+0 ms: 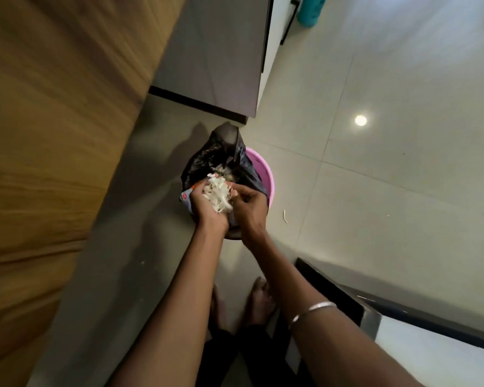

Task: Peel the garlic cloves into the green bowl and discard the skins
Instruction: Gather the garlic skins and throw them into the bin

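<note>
Garlic skins [217, 197] — a pale, papery heap — sit cupped between a person's two hands directly above a pink bin [264, 177] lined with a black bag [221, 155], on a tiled kitchen floor. The left hand [203, 206] curls its fingers under and around the heap; the right hand [248, 203] closes in from the other side, fingers bent against the same pile. More pale scraps already lie inside the bag below, and one stray skin [285, 216] rests on the floor just beside the bin. Neither the green bowl nor any peeled cloves are in view, so how the peeling stands cannot be told from here; judging by the handful over the bin, the work looks to be in its last stage — dumping the skins, with the loose scrap left to pick up.
</note>
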